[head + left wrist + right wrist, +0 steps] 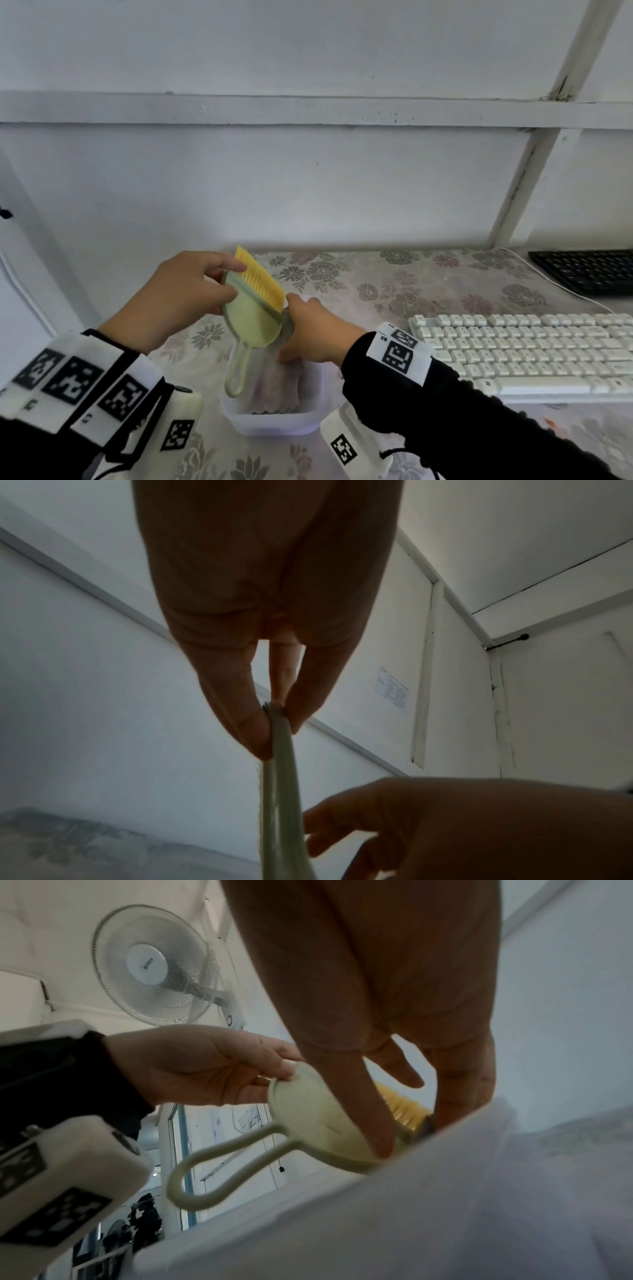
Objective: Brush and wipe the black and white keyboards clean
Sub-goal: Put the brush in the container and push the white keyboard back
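Two hands at frame centre: left hand [178,294] pinches pale-green dustpan [251,322] with yellow brush [261,278]; right hand [313,330] just right, fingers grip brush's end; white keyboard [527,353] lower right.

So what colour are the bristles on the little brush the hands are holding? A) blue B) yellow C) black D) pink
B: the brush gripped by the left hand has yellow bristles above its pale green body, seen in the head view.
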